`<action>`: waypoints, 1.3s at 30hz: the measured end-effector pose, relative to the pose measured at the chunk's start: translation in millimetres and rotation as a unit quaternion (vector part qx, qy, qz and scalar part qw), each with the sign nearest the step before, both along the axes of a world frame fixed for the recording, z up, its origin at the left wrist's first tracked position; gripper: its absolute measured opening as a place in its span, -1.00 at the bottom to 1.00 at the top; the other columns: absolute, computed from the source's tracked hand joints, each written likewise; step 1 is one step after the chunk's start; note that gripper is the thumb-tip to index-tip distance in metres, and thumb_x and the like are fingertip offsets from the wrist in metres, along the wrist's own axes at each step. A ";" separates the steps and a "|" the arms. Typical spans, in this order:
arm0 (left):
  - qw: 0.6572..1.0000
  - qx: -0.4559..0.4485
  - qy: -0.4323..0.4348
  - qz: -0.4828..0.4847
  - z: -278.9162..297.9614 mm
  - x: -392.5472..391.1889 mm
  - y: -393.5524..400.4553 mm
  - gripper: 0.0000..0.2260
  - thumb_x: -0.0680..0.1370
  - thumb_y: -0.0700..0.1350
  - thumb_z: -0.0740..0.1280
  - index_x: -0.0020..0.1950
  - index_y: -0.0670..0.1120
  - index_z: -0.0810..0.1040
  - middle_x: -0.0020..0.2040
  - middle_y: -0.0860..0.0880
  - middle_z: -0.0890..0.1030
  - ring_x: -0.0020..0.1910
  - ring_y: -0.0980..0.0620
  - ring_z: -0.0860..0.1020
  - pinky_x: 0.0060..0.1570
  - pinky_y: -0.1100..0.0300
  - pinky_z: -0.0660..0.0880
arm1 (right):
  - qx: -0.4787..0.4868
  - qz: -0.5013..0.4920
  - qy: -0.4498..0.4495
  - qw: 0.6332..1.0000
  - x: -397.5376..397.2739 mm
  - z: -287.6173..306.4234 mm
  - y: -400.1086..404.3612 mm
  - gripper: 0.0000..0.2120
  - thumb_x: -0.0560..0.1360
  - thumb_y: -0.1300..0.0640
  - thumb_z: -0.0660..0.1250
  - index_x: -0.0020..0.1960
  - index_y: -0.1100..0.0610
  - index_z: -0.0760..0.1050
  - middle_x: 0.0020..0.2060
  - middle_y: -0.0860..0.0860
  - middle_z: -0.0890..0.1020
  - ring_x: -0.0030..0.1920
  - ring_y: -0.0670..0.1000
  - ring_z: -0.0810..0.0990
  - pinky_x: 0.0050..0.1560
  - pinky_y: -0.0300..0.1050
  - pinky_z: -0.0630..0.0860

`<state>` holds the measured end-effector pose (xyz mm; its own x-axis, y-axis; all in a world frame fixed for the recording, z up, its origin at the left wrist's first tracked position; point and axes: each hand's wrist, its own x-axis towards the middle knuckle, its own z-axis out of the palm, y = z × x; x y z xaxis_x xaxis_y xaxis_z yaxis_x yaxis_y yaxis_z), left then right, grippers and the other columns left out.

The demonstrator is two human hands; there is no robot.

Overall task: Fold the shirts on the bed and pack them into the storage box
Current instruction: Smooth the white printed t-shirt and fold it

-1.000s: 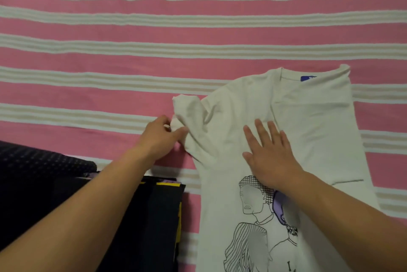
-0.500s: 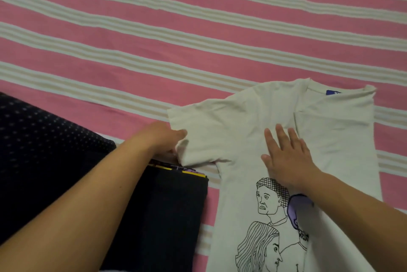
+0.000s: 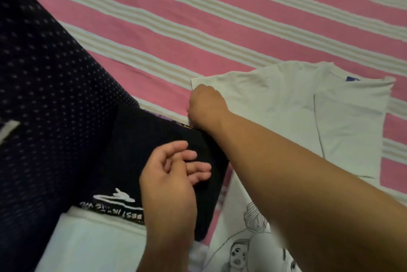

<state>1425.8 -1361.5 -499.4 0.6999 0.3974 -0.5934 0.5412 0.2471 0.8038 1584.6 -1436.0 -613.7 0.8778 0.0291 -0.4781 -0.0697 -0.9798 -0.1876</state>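
the right hand's (image 3: pixel 207 106) fingers are curled down onto the sleeve edge of the white cotton t-shirt with line-drawn faces (image 3: pixel 286 117), gripping it. the left hand's (image 3: pixel 169 183) fingers are loosely bent and released, holding nothing, over a folded black shirt with white lettering (image 3: pixel 158 139). the white t-shirt lies flat on the pink and white striped bed sheet (image 3: pixel 198 18), its far side folded in. a dark dotted fabric (image 3: pixel 44 95) lies at left.

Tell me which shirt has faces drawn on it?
The white shirt spread on the bed; the black shirt beside it carries only white lettering.
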 end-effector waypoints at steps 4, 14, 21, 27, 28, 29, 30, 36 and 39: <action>0.989 0.015 0.042 -0.140 -2.7 -85.5 -31.5 -0.72 0.62 -0.36 0.18 -0.04 -0.08 0.63 -0.25 -0.03 0.67 -0.28 0.04 0.66 -0.22 0.08 0.61 | 0.153 -0.174 0.003 0.973 0.2 12.7 -14.2 -0.84 0.55 0.16 0.35 0.09 0.19 0.54 0.00 0.12 0.62 -0.03 0.12 0.61 -0.11 -0.10 0.47; 0.769 0.379 0.092 -0.507 -86.3 -248.4 14.3 -0.22 0.19 -0.20 0.64 0.40 -0.22 0.50 0.16 -0.22 0.62 0.08 -0.24 0.60 -0.02 -0.19 0.59 | 0.545 -0.677 0.039 0.493 -169.0 87.5 -254.5 -0.91 0.36 0.27 0.33 -0.14 0.18 0.47 -0.18 0.11 0.63 -0.08 0.16 0.70 0.13 0.16 0.57; 0.824 0.397 0.183 -0.361 -92.4 -277.8 29.5 -0.77 0.56 -0.06 0.42 0.18 -0.07 0.53 0.04 -0.06 0.60 -0.03 -0.15 0.59 0.02 -0.07 0.53 | 0.448 -0.714 0.092 0.530 -178.7 10.4 -273.0 -0.81 0.48 0.35 0.26 -0.18 0.11 0.54 -0.14 0.03 0.70 -0.31 0.02 0.70 -0.32 0.00 0.65; 0.832 0.421 0.145 -0.330 -84.7 -296.3 17.9 -0.84 0.68 -0.04 0.23 -0.08 -0.03 0.43 -0.27 -0.01 0.55 -0.29 -0.12 0.55 -0.24 -0.01 0.49 | 0.543 -0.622 0.011 0.563 -160.9 61.0 -268.7 -0.85 0.54 0.36 0.17 -0.07 0.22 0.50 -0.39 0.12 0.62 -0.41 0.10 0.66 -0.16 0.16 0.67; 0.829 0.434 0.130 -0.327 -73.6 -300.1 11.1 -0.83 0.69 -0.04 0.22 -0.08 -0.02 0.42 -0.30 0.01 0.53 -0.33 -0.07 0.54 -0.30 0.04 0.46 | 0.547 -0.602 -0.005 0.581 -156.9 79.2 -272.1 -0.85 0.54 0.35 0.16 -0.05 0.21 0.49 -0.37 0.11 0.59 -0.39 0.08 0.63 -0.12 0.08 0.66; 0.824 0.448 0.110 -0.329 -59.4 -304.7 3.2 -0.83 0.69 -0.03 0.22 -0.08 -0.02 0.42 -0.33 0.02 0.53 -0.38 -0.01 0.52 -0.36 0.10 0.42 | 0.541 -0.585 -0.019 0.604 -153.7 96.7 -278.9 -0.84 0.53 0.35 0.15 -0.05 0.18 0.48 -0.33 0.09 0.54 -0.36 0.07 0.57 -0.11 0.01 0.63; 0.816 0.463 0.083 -0.336 -43.2 -309.2 -6.1 -0.84 0.69 -0.02 0.22 -0.07 -0.02 0.43 -0.34 0.03 0.53 -0.41 0.03 0.51 -0.40 0.14 0.41 | 0.524 -0.582 -0.034 0.620 -150.7 110.9 -289.7 -0.82 0.53 0.34 0.13 -0.07 0.14 0.45 -0.32 0.07 0.47 -0.34 0.06 0.51 -0.13 -0.04 0.57; 0.753 0.506 0.016 -0.420 8.6 -357.6 -80.4 -0.88 0.61 -0.02 0.38 -0.09 -0.02 0.59 -0.37 0.08 0.53 -0.42 -0.02 0.47 -0.42 0.14 0.30 | 0.511 -0.579 -0.096 0.628 -170.5 162.2 -371.0 -0.74 0.59 0.35 0.05 -0.11 0.22 0.49 -0.42 0.05 0.64 -0.33 0.08 0.67 -0.19 -0.03 0.66; 0.708 0.499 -0.022 -0.499 -17.1 -377.8 -123.6 -0.81 0.59 0.07 0.30 -0.17 0.03 0.55 -0.33 0.09 0.52 -0.39 -0.02 0.49 -0.36 0.14 0.29 | 0.535 -0.560 -0.076 0.628 -183.5 137.9 -409.8 -0.68 0.61 0.36 0.04 0.05 0.27 0.58 -0.17 0.15 0.74 -0.14 0.14 0.75 -0.24 0.06 0.67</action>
